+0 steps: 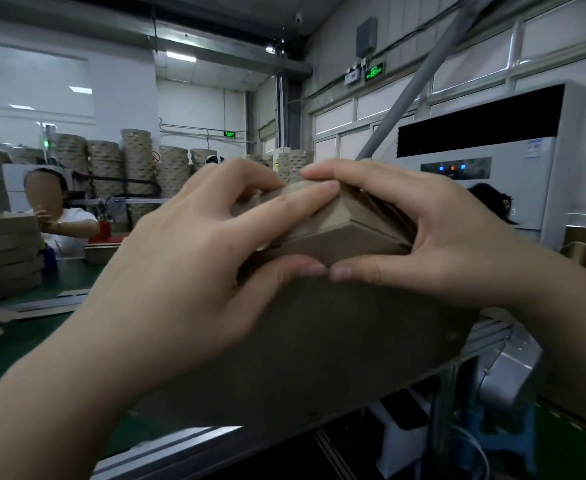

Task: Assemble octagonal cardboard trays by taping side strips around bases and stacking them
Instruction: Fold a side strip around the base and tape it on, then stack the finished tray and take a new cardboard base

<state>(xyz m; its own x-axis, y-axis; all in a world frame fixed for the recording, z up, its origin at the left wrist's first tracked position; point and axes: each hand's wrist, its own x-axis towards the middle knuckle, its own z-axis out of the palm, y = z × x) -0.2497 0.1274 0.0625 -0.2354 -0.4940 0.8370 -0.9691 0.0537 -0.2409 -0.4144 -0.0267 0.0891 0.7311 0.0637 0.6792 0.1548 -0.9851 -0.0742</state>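
I hold a brown cardboard tray (319, 327) raised in front of me, its flat base facing the camera. My left hand (187, 271) grips its upper left corner, fingers laid over the side strip (353, 233) and thumb pressed on the base. My right hand (433, 233) grips the same top edge from the right, fingers curled over the strip and thumb on the base. The two thumb tips nearly meet at the middle. The tray's inside is hidden.
A green work table (42, 327) runs left, with a stack of finished trays (7, 254) and loose cardboard strips (45, 303). Another person (62, 216) works behind it. Tall stacks of trays (135, 161) stand at the back. A white air-conditioning unit (492, 161) stands to the right.
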